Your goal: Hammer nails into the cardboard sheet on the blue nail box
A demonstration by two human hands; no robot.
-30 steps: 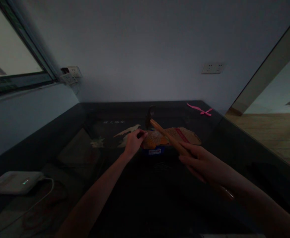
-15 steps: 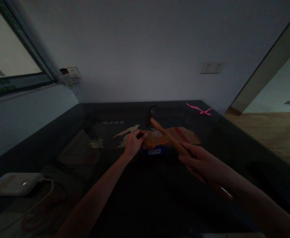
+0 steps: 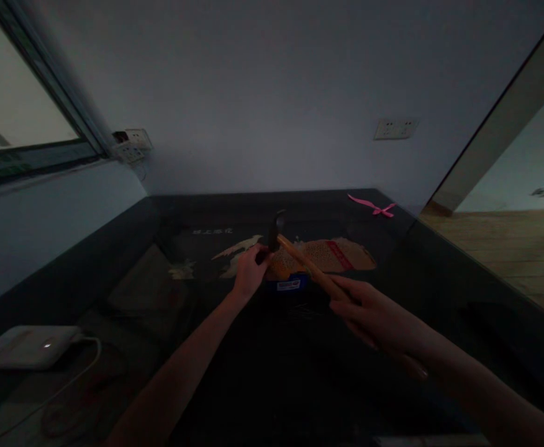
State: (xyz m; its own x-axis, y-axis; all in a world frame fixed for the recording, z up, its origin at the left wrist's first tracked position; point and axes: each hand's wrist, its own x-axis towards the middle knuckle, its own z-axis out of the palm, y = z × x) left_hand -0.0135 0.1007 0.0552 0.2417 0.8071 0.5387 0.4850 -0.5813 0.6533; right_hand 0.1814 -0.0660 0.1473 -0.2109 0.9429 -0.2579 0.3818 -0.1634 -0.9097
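Note:
My right hand (image 3: 369,313) is wrapped round the wooden handle of a hammer (image 3: 302,261). The dark hammer head (image 3: 276,228) sits low, just above my left fingertips. My left hand (image 3: 249,272) is pinched shut at the left end of a tan woven insole (image 3: 332,254). What the fingers pinch is too small and dark to name. The insole lies on a small blue block (image 3: 289,284) on the dark table (image 3: 207,335).
A pink ribbon (image 3: 373,207) lies at the table's far right corner. A white device (image 3: 25,346) with a cable rests at the near left. Pale bird-shaped prints (image 3: 237,247) show under the tabletop. Wall sockets (image 3: 395,128) sit behind; wooden floor lies to the right.
The hammer head has swung down and left toward my left fingertips. My right hand has moved slightly left. My left hand stays pinched at the insole's end.

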